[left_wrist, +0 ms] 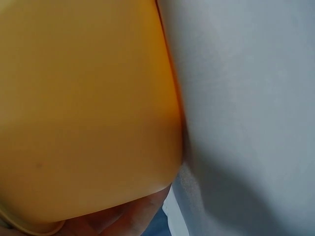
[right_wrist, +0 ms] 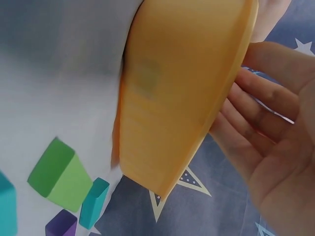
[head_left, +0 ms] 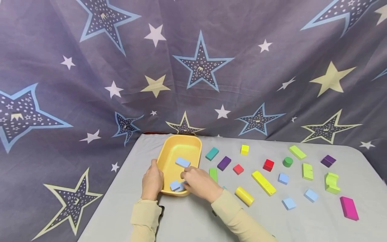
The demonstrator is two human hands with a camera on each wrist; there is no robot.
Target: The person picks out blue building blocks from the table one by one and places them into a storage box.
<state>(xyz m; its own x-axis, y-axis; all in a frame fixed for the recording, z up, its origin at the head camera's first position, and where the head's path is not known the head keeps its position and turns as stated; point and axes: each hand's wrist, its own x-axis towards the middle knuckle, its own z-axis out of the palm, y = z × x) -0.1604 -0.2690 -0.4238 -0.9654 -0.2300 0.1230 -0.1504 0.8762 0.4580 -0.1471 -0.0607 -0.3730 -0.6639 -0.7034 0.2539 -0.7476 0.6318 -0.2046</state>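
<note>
Yellow tray (head_left: 167, 152) on the grey table (head_left: 193, 228), toward the table's 10 o'clock side, with light blue blocks inside: one (head_left: 182, 162) near the middle and, toward 6 o'clock, a second (head_left: 174, 185) beside a third (head_left: 182, 187), which is partly hidden. Directions below are taken from the tray's centre in the head view.

The left hand (head_left: 152, 181) grips the tray wall at 8 o'clock; the left wrist view shows its fingers (left_wrist: 130, 219) against the tray, partly covered by it. The right hand (head_left: 199, 183) reaches over the rim at 4 o'clock. In the right wrist view its fingers are slightly spread and gently bent, the tips hidden behind the rim; whether they pinch a block cannot be told.

Nearest outside the tray lie a teal block (head_left: 212, 153) between 2 and 3 o'clock, a purple block (head_left: 224, 163) at 3, and a green block (head_left: 213, 174) between 3 and 4. Farther off come a yellow cube (head_left: 245, 149) between 2 and 3, a red cube (head_left: 268, 165) at 3, and a yellow cylinder (head_left: 244, 196) near 4. A magenta block (head_left: 349, 208) lies well apart, between 3 and 4. Star-patterned cloth (head_left: 187, 101) hangs at 12 o'clock.
</note>
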